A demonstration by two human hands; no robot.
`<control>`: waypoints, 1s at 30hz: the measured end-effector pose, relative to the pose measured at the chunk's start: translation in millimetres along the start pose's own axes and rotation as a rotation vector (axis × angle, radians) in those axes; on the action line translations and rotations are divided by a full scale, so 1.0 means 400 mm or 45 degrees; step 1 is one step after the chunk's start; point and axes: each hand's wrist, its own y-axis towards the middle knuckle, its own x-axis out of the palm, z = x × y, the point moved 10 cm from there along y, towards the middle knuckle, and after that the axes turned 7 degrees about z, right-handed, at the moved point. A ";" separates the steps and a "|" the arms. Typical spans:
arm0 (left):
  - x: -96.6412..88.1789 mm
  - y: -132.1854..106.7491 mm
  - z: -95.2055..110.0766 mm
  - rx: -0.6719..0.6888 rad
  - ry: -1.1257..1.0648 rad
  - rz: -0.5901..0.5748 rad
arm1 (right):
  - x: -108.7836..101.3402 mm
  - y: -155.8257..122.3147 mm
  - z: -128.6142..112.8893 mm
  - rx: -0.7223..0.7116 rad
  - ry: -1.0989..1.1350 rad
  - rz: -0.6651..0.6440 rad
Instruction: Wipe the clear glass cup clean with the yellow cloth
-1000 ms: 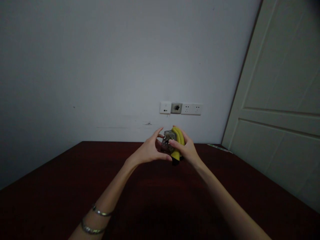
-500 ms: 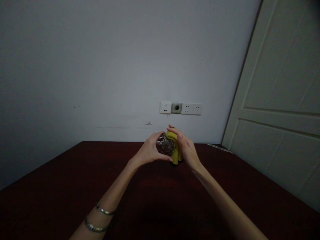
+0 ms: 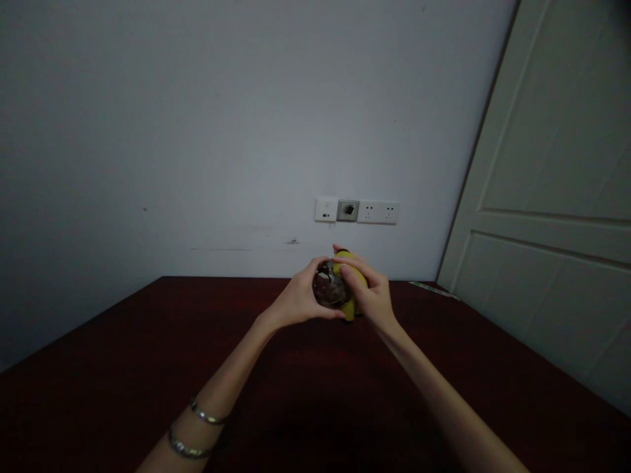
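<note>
Both my hands meet over the far middle of a dark red table (image 3: pixel 148 368). My right hand (image 3: pixel 372 295) is wrapped round a yellow banana-like bunch (image 3: pixel 351 309), its fingers curled over the top. My left hand (image 3: pixel 298 299) cups a crinkled, shiny clear wrap (image 3: pixel 328 289) pressed against the left side of the yellow thing, thumb below and fingers above. Two silver bangles (image 3: pixel 194 430) sit on my left forearm. Most of the yellow thing is hidden by my fingers.
A white wall rises behind the table, with a row of sockets (image 3: pixel 357 211) just above my hands. A pale panelled door (image 3: pixel 557 217) stands at the right. A thin flat strip (image 3: pixel 434 290) lies at the table's far right corner.
My hands have closed in on the yellow thing. The right fingers now curl over its top and the left hand presses the shiny wrap more fully against it.
</note>
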 end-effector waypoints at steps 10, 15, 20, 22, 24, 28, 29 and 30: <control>0.000 0.001 0.008 0.019 0.009 -0.028 | -0.013 0.003 0.052 0.240 0.153 0.160; -0.003 0.001 0.009 0.003 0.028 -0.033 | -0.005 0.002 0.023 0.115 0.023 0.080; -0.007 -0.002 -0.007 -0.084 -0.005 -0.009 | 0.041 -0.034 -0.077 -0.350 -0.245 -0.181; -0.009 -0.002 -0.011 -0.101 0.019 0.005 | 0.039 -0.035 -0.072 -0.350 -0.258 -0.153; -0.012 -0.001 -0.008 -0.088 0.084 0.013 | 0.019 -0.022 -0.042 -0.236 -0.220 -0.032; -0.010 0.001 0.004 -0.054 0.186 -0.004 | -0.009 -0.004 0.034 0.071 -0.103 0.118; -0.009 0.001 0.004 -0.061 0.197 -0.006 | -0.009 -0.003 0.039 0.093 -0.097 0.109; -0.009 0.001 0.002 -0.074 0.206 -0.006 | -0.006 -0.003 0.033 0.076 -0.105 0.083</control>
